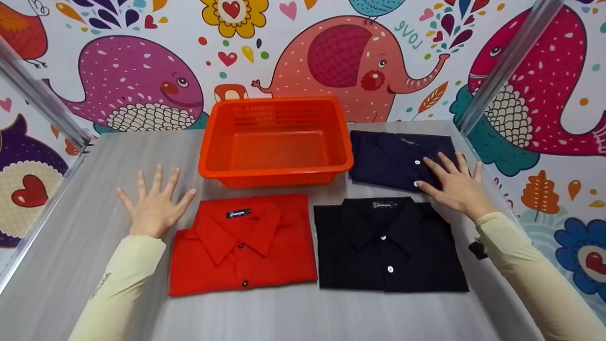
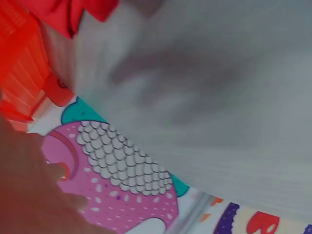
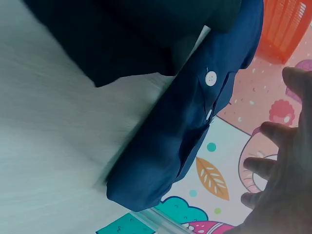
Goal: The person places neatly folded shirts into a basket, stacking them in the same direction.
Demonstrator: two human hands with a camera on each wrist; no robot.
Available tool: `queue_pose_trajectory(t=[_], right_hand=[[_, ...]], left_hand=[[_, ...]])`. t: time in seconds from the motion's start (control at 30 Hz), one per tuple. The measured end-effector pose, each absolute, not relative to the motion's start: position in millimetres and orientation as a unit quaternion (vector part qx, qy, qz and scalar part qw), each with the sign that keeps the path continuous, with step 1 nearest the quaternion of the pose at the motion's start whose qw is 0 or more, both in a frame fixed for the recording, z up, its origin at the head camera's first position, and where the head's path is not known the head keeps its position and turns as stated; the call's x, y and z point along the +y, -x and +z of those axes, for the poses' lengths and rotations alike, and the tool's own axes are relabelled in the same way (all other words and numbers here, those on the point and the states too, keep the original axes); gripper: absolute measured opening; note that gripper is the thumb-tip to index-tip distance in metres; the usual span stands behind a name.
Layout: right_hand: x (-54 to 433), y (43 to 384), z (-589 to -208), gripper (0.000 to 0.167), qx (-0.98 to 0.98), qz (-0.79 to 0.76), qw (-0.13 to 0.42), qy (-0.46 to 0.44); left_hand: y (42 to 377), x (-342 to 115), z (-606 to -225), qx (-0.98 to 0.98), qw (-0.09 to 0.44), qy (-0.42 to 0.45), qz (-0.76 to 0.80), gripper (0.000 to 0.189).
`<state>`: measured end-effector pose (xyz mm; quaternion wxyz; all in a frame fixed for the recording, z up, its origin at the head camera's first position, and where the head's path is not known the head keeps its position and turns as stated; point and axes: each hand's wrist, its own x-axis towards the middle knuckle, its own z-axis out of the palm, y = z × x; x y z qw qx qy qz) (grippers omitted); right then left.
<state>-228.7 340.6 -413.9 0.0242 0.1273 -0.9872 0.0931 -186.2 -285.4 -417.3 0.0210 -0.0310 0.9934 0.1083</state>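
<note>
My left hand (image 1: 155, 208) has its fingers spread over the grey table, just left of a folded red shirt (image 1: 255, 265); it holds nothing. In the left wrist view, that hand (image 2: 39, 190) is a blurred shape at the left edge. Over the right part of a folded navy shirt (image 1: 383, 156), my right hand (image 1: 457, 187) is spread with straight fingers. The right wrist view shows this hand (image 3: 282, 161) apart from the navy shirt (image 3: 170, 131). A folded black shirt (image 1: 350, 255) with white buttons lies nearer, beside the red one.
An orange plastic basket (image 1: 279, 175) stands at the back middle of the table (image 1: 236, 317), with nothing seen inside. Walls printed with cartoon animals close off the back and sides. Metal posts (image 1: 511, 66) rise at the back corners. A small black object (image 1: 478, 250) shows by the right forearm.
</note>
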Motion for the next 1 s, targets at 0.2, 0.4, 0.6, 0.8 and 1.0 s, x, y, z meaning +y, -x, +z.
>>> queue_pose_trajectory(t=[0.2,0.4,0.6,0.8,1.0], right_hand=[[339,210,-416,0.076,-0.990,0.060,-0.004,-0.130],[332,186,-417,0.087,-0.990,0.040,-0.038,-0.132],[332,171,-420,0.089,-0.989,0.031,-0.072,-0.129],[334,160,-423,0.081,-0.988,0.028,-0.078,-0.133],[341,149,-425,0.084,-0.984,0.022,-0.135,-0.113]], left_hand=[[176,-255,-411,0.993,0.088,0.028,0.080,0.076],[168,-210,-404,0.994,0.104,0.006,0.032,0.063],[161,-168,-399,0.996,0.081,-0.027,0.030,0.044],[161,-133,-393,0.993,0.060,-0.077,0.066,0.034],[160,-104,-397,0.968,0.109,-0.096,0.204,0.029]])
